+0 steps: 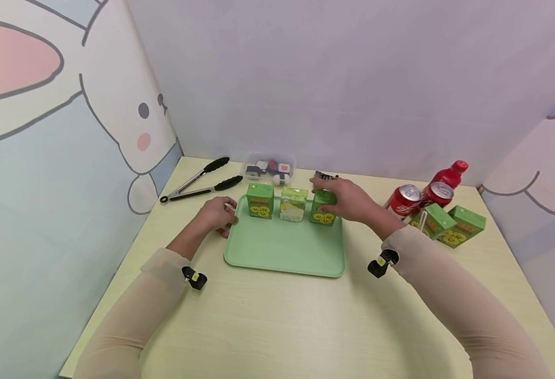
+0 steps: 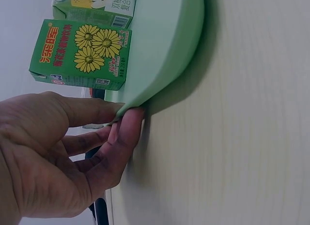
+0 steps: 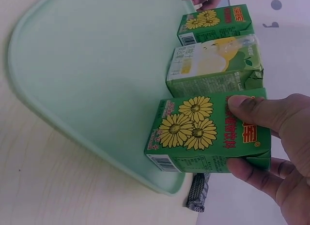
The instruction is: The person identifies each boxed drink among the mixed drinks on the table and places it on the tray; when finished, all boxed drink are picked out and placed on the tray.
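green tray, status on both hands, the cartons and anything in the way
Left hand pinching rim of green tray. Right hand gripping rightmost carton in row of three along tray's far side. Nothing seen blocking either grip.

Fingers (image 2: 127,134) pinching rim of green tray (image 2: 157,48), flower-printed carton (image 2: 80,55) on it, paler carton (image 2: 92,13) beside

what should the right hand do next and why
Probably ease the right hand open and leave the green box-shaped carton with yellow flowers there: its base appears to rest on the pale green rectangular tray, roughly in line with the green-and-white fruit-picture carton and the other green flowered carton, while the left hand pinches the tray's rim.
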Tool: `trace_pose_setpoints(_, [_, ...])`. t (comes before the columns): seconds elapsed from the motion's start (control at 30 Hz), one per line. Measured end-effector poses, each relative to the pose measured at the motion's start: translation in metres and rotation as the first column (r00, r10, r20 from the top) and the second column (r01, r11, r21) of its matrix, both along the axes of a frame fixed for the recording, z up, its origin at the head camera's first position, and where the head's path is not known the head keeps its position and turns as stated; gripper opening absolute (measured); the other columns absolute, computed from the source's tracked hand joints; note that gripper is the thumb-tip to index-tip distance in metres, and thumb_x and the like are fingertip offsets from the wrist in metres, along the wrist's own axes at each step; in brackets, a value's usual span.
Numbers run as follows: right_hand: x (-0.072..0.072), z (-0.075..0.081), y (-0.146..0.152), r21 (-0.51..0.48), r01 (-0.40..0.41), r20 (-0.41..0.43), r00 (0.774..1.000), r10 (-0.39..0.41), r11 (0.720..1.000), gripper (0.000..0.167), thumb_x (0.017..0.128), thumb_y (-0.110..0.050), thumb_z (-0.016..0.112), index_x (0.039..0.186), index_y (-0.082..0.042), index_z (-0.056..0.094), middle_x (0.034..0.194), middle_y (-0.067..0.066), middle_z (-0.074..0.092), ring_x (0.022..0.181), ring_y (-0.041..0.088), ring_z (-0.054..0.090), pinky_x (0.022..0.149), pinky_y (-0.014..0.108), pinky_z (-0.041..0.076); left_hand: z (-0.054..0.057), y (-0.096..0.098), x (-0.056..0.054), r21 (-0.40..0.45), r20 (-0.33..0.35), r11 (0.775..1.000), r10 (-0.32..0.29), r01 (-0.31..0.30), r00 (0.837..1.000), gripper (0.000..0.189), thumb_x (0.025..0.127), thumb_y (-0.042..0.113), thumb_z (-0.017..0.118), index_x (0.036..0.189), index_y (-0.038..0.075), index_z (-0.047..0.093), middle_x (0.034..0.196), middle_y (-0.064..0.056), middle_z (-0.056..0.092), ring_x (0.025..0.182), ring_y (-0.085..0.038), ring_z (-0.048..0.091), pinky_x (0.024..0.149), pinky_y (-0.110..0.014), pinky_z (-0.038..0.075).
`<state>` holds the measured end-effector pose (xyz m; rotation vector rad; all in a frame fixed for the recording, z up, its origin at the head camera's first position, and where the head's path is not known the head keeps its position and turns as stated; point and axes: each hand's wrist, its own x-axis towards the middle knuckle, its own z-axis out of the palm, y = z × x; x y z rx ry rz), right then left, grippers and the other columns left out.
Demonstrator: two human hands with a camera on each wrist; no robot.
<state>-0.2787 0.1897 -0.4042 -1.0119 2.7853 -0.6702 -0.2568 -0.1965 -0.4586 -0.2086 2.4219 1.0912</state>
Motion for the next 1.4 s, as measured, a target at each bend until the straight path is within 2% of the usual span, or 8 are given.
trace_pose_setpoints(0.4, [0.001,-0.001,0.001,0.018,-0.015,-0.027,1.000,0.015,1.000,0.081,0.094,-0.015,0.091,0.164,-0.008,0.052,0.145,0.015,0.074,0.130,0.036,0.072,0.110,0.059,0.062,0.001,0.000,0.001,0.005,0.001,1.000,0.001,-0.001,1.000,0.054,0.102,0.006,0.075,0.152,0.005,0.055,0.130,-0.019,0.065,0.079,-0.019,0.073,0.068,-0.034,0.072])
trace_pose_setpoints(0.6, [0.002,-0.001,0.004,0.017,0.009,-0.015,1.000,-0.009,1.000,0.084,0.096,-0.018,0.090,0.167,-0.010,0.048,0.150,0.014,0.071,0.140,0.039,0.067,0.118,0.061,0.057,0.001,0.001,0.001,-0.006,-0.007,1.000,-0.008,0.008,1.000,0.054,0.102,0.007,0.075,0.153,0.005,0.055,0.130,-0.019,0.065,0.078,-0.018,0.073,0.067,-0.033,0.072])
trace_pose_setpoints(0.7, [0.004,0.000,0.007,0.012,0.019,-0.013,1.000,-0.018,1.000,0.083,0.096,-0.022,0.090,0.167,-0.011,0.049,0.151,0.012,0.071,0.139,0.040,0.067,0.118,0.061,0.057,0.001,0.001,0.001,-0.009,-0.007,1.000,-0.011,0.010,1.000,0.054,0.102,0.007,0.075,0.153,0.005,0.055,0.130,-0.019,0.065,0.080,-0.018,0.073,0.067,-0.033,0.071])
trace_pose_setpoints(0.87, [0.009,0.007,0.011,-0.008,0.015,-0.031,0.999,-0.016,1.000,0.081,0.096,-0.029,0.090,0.166,-0.014,0.052,0.152,0.012,0.070,0.136,0.039,0.068,0.115,0.061,0.058,0.000,0.000,0.001,-0.010,-0.004,1.000,-0.011,0.011,1.000,0.054,0.103,0.007,0.075,0.153,0.005,0.054,0.131,-0.018,0.065,0.080,-0.018,0.073,0.067,-0.032,0.071])
trace_pose_setpoints(1.03, [0.014,0.016,0.020,0.010,0.065,-0.037,0.997,-0.064,0.998,0.080,0.098,-0.037,0.087,0.166,-0.014,0.051,0.164,0.018,0.058,0.153,0.045,0.053,0.126,0.068,0.048,0.001,0.000,0.002,-0.003,-0.004,1.000,-0.005,0.005,1.000,0.055,0.103,0.006,0.074,0.154,0.004,0.054,0.130,-0.019,0.065,0.079,-0.018,0.073,0.068,-0.033,0.072])
trace_pose_setpoints(1.27, [0.022,0.029,0.042,0.015,0.129,-0.094,0.987,-0.127,0.992,0.074,0.100,-0.035,0.085,0.164,-0.014,0.054,0.158,0.022,0.061,0.147,0.048,0.056,0.118,0.071,0.053,-0.001,-0.001,0.002,0.004,-0.010,1.000,-0.003,0.003,1.000,0.054,0.102,0.007,0.075,0.152,0.005,0.055,0.129,-0.018,0.065,0.080,-0.019,0.072,0.067,-0.033,0.072])
trace_pose_setpoints(1.4, [0.029,0.036,0.057,0.015,0.170,-0.108,0.980,-0.167,0.985,0.073,0.101,-0.037,0.083,0.165,-0.017,0.054,0.160,0.021,0.059,0.150,0.048,0.054,0.120,0.073,0.050,-0.001,0.000,0.002,-0.002,-0.007,1.000,-0.004,0.004,1.000,0.053,0.103,0.007,0.075,0.152,0.006,0.055,0.129,-0.018,0.064,0.080,-0.019,0.071,0.067,-0.033,0.071])
